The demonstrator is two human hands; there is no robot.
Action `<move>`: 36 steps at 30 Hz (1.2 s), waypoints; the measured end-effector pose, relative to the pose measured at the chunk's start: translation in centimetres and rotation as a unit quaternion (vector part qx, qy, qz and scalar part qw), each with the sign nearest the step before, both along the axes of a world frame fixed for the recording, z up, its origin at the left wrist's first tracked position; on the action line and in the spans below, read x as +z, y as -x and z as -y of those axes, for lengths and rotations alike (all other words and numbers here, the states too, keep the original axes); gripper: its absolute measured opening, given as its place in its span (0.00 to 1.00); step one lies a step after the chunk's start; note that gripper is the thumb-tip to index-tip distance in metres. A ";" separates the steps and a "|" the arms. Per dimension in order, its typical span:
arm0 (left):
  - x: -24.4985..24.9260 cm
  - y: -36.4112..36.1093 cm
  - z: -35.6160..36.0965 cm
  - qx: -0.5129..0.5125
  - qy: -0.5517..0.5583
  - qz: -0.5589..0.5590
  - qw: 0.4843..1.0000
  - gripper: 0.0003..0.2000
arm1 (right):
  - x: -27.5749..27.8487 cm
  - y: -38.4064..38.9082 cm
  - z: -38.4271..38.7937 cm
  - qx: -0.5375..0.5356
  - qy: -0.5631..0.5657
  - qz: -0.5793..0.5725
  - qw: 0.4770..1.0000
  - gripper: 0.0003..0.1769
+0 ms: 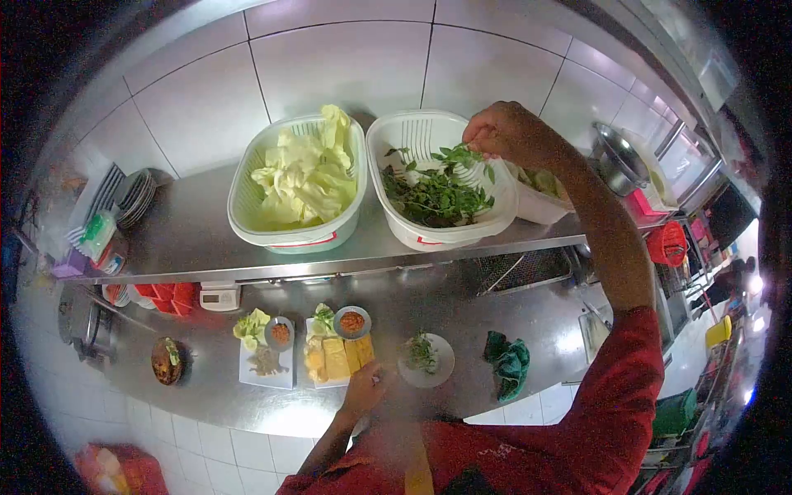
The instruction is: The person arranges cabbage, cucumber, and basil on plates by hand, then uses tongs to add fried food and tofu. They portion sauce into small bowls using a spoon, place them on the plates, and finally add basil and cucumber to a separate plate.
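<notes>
Green herb sprigs [433, 196] fill the white slotted plastic basket [394, 136] on the steel shelf [190, 231], lying just below and left of the raised right hand [513, 132], whose fingers [481, 139] pinch one sprig at the far rim, while the left hand [365, 389] rests low on the worktop [511, 318], grip unclear.

R hand [507, 132] on herbs [433, 198], white basket [410, 132]
</notes>
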State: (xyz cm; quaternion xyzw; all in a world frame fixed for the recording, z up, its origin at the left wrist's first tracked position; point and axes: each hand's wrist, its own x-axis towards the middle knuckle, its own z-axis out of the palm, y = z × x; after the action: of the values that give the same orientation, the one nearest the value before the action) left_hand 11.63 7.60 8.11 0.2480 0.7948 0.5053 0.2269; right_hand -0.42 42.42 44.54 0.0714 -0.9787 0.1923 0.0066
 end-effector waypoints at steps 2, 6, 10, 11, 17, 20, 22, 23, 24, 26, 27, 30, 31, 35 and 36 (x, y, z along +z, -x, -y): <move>-1.0 -0.2 0.2 0.001 -0.024 -0.047 0.999 0.11 | 0.3 -0.6 0.3 -0.009 0.000 -0.003 1.000 0.11; -1.2 -0.9 0.3 0.020 -0.022 0.004 1.000 0.11 | 0.7 -1.5 0.6 -0.013 0.025 -0.064 0.998 0.11; -1.8 -1.1 0.6 0.027 -0.013 -0.031 0.999 0.10 | 1.6 -4.1 1.8 0.009 0.040 -0.139 0.989 0.10; -1.9 -1.2 0.5 0.026 -0.014 -0.057 0.998 0.09 | 1.2 -4.6 1.5 0.003 0.094 -0.131 0.987 0.11; -2.5 -2.0 0.9 0.041 -0.055 -0.065 0.996 0.10 | -0.9 -12.9 5.3 -0.032 0.157 -0.140 0.977 0.14; -0.5 -2.0 0.4 0.062 -0.039 0.007 0.997 0.10 | -6.9 -14.6 6.2 0.042 0.126 -0.005 0.991 0.12; -1.2 -2.0 -0.1 0.059 -0.061 0.007 0.996 0.10 | -13.0 -14.1 6.8 0.100 0.203 0.130 0.965 0.12; -1.9 -1.9 -0.4 0.053 -0.086 0.003 0.995 0.10 | -16.6 -13.8 6.9 0.142 0.203 0.139 0.959 0.11; -2.7 -1.6 -0.9 0.054 -0.086 -0.001 0.995 0.10 | -20.0 -13.5 7.4 0.159 0.198 0.188 0.949 0.11; -4.8 -1.3 -2.0 0.039 -0.004 0.018 0.999 0.10 | -28.5 -13.2 7.7 0.168 0.211 0.173 0.947 0.10; -5.5 -1.0 -2.6 0.041 -0.004 0.013 0.999 0.10 | -33.9 -12.8 7.7 0.127 0.186 0.218 0.950 0.10; -6.1 -0.7 -4.5 -0.017 0.002 -0.030 0.999 0.10 | -40.1 -12.7 8.8 0.111 0.140 0.215 0.960 0.10; -6.0 -0.9 -5.2 0.000 0.058 -0.113 0.992 0.11 | -40.7 -12.9 9.2 0.135 0.122 0.172 0.968 0.10; -8.4 -1.3 -7.1 0.024 0.150 -0.337 0.929 0.15 | -42.0 -13.7 10.3 0.074 0.066 0.121 0.988 0.11; -8.6 -1.3 -7.3 0.023 0.151 -0.337 0.929 0.15 | -43.1 -13.9 10.2 0.057 0.091 0.068 0.992 0.11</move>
State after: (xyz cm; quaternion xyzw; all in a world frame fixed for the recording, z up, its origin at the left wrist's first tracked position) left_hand 12.98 14.93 -0.46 0.3483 0.8967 0.2713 -0.0318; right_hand 13.43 32.19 1.48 0.1126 -0.9497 0.2852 -0.0641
